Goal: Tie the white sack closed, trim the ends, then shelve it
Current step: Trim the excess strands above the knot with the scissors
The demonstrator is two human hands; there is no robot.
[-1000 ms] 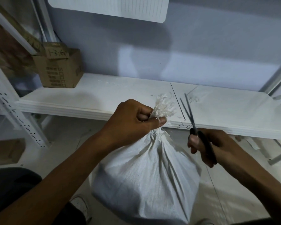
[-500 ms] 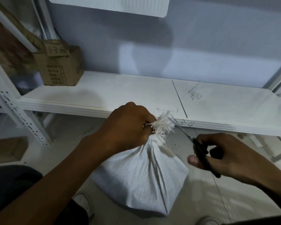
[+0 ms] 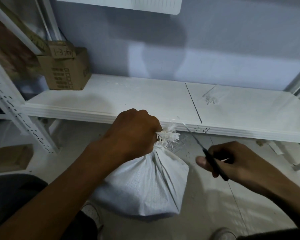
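The white woven sack (image 3: 145, 186) hangs in front of the shelf, bunched at its neck. My left hand (image 3: 132, 132) is clenched around that neck, and a frayed white tuft (image 3: 168, 136) sticks out to the right of my fist. My right hand (image 3: 232, 163) grips black-handled scissors (image 3: 206, 153); their blades point up and left, tips close to the tuft near the shelf's front edge. I cannot tell whether the blades touch the tuft.
A white shelf board (image 3: 128, 101) marked "3-4" runs across in front of me. A cardboard box (image 3: 66, 70) stands at its left end. Loose white fibres (image 3: 210, 99) lie on its right half. A perforated white upright (image 3: 24, 123) stands at the left. Pale floor lies below.
The sack has dropped lower, from in front of the shelf top to below its edge. The scissors tilted from upright to pointing up-left at the tuft, and the tuft looks shorter.
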